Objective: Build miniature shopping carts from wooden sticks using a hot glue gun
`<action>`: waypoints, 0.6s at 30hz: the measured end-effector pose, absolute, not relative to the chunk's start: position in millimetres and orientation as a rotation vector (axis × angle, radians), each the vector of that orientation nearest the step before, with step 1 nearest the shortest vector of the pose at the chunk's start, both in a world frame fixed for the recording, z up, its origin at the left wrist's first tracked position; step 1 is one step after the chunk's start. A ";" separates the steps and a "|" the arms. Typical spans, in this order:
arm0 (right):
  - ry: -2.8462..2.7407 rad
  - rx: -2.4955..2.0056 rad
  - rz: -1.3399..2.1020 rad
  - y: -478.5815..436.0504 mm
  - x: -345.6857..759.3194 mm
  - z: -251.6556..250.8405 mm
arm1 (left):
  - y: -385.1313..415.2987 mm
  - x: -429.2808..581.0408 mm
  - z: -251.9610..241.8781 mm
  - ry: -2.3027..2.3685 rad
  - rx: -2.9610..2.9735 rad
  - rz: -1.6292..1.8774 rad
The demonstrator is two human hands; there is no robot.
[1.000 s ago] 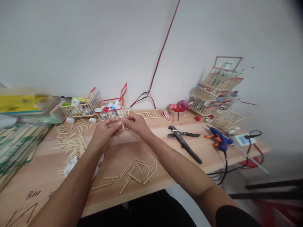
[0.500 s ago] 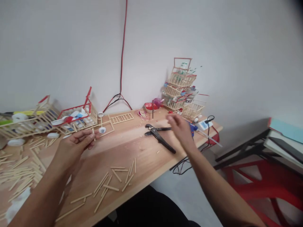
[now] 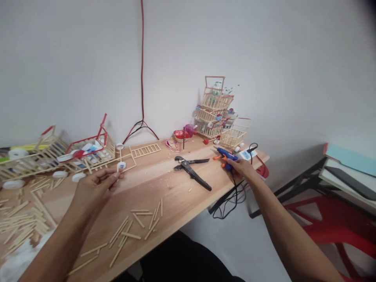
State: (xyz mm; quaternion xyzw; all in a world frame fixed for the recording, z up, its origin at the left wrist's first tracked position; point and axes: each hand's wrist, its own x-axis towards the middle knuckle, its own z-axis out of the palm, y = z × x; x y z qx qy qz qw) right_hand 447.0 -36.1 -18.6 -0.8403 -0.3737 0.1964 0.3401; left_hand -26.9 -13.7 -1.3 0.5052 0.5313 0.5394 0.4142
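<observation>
My left hand (image 3: 101,181) is closed in a pinch around a short wooden stick (image 3: 118,167), held above the table on the left. Just behind those fingers lies a stick frame with a white bottle cap (image 3: 121,166) and a ladder-like stick panel (image 3: 146,150). On the right, my right hand (image 3: 241,167) is wrapped round the back of a blue and orange hot glue gun (image 3: 226,155), its nozzle pointing left. Black pliers (image 3: 192,172) lie with handles apart between the two hands. Several cut sticks (image 3: 135,225) are scattered near the front edge.
Small stick baskets (image 3: 88,152) filled with caps stand at the left back. A stacked basket tower (image 3: 214,109) rises at the right back, near a red dish (image 3: 179,136). A white power strip (image 3: 248,155) sits by the right edge; black cables (image 3: 235,199) hang below.
My right hand has moved right and down and taken hold of the glue gun. My left hand keeps its stick. The whole view has shifted slightly.
</observation>
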 end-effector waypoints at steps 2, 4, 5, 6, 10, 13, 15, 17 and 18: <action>-0.937 -2.109 0.572 -38.4 449.4 -22.0 | -15.4 -25.9 1.9 1.327 1.262 1.345; -0.919 -2.016 0.613 -45.2 450.3 -24.9 | -17.0 -25.6 4.3 1.312 1.265 1.332; -0.910 -1.961 0.629 -49.7 448.9 -25.6 | -17.4 -25.8 4.6 1.301 1.268 1.325; -0.896 -1.885 0.646 -54.3 445.9 -25.2 | -17.6 -26.0 3.9 1.286 1.272 1.321; -0.815 -1.359 0.758 -68.3 412.0 -11.8 | -15.3 -28.0 -7.5 1.185 1.280 1.298; -0.820 -1.016 0.862 -68.7 366.5 5.8 | -12.9 -29.6 -16.7 1.080 1.244 1.286; -0.798 -0.875 0.978 -64.8 332.0 15.1 | -12.1 -30.5 -19.2 1.039 1.198 1.289; -0.799 -0.824 1.144 -58.8 298.0 20.3 | -11.7 -31.4 -18.8 1.038 1.172 1.291; -0.812 -0.802 1.235 -55.2 282.1 21.7 | -11.5 -31.9 -17.9 1.047 1.171 1.299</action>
